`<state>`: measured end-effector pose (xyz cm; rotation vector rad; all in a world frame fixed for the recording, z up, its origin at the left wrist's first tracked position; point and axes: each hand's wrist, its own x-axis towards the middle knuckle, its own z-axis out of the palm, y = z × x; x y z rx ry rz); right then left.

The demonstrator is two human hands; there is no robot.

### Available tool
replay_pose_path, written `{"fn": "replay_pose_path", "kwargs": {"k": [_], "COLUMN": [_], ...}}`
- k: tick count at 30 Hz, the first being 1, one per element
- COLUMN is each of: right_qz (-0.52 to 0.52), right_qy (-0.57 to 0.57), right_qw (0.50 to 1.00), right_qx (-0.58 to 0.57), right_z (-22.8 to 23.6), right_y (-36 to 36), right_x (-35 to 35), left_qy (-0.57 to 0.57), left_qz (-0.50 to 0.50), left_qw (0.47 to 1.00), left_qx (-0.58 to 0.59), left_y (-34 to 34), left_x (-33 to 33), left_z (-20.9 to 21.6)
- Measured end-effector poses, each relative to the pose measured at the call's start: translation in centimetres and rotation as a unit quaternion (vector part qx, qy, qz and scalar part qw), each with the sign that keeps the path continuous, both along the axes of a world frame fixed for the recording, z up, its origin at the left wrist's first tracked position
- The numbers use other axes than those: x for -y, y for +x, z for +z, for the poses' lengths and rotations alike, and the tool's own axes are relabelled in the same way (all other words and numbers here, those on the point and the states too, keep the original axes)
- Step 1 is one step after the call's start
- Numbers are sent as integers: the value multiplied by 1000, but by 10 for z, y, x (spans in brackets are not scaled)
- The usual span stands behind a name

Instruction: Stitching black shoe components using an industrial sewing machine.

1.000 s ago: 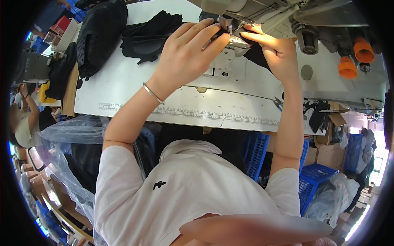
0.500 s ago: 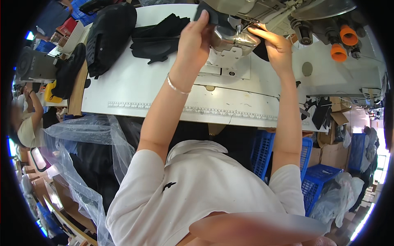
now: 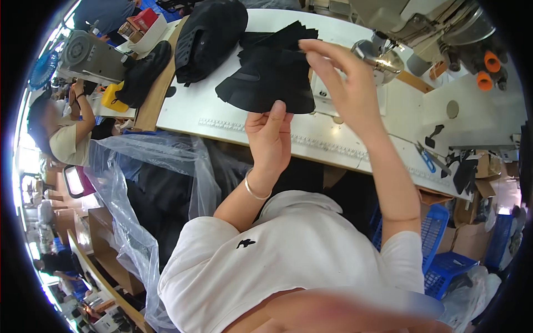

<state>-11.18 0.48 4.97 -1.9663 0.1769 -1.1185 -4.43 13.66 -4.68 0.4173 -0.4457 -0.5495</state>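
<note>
My left hand (image 3: 268, 136) pinches the near edge of a curved black fabric piece (image 3: 272, 83), thumb on top and fingers beneath. The piece is held above the white table and has a small dark strip on its left part. My right hand (image 3: 347, 83) is raised just right of the piece, fingers stretched out and apart, their tips near its far right corner. Nothing shows in that hand. Behind the piece lies a stack of black fabric cutouts (image 3: 297, 34), partly covered by it. The sewing machine's metal arm end (image 3: 383, 60) stands beyond my right hand.
A black shoe upper bundle (image 3: 208, 41) lies at the table's far left. A ruler strip (image 3: 327, 145) runs along the front edge. Blue-handled snips (image 3: 426, 160) rest at the right. Orange thread cones (image 3: 484, 81) stand far right. Clear plastic sheeting (image 3: 150, 147) hangs at left; blue crates (image 3: 444, 272) stand below right.
Both hands have come away from the sewing machine. My left hand has moved toward me with the black piece, now fully in sight. The right hand has let go of the work, and the view has shifted.
</note>
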Motion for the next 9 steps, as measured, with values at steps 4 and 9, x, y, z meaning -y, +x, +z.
{"fn": "replay_pose_path", "kwargs": {"k": [4, 9], "right_qz": [68, 5], "right_qy": [51, -3], "right_qw": [988, 983], "right_qx": [-127, -182], "right_z": [18, 22], "right_y": [8, -1], "right_x": [-2, -21], "left_qy": [43, 66], "left_qz": [19, -13], "left_qw": [999, 998], "left_qx": [-18, -21], "left_y": [-8, -10], "left_x": [-8, -13], "left_z": [8, 16]}}
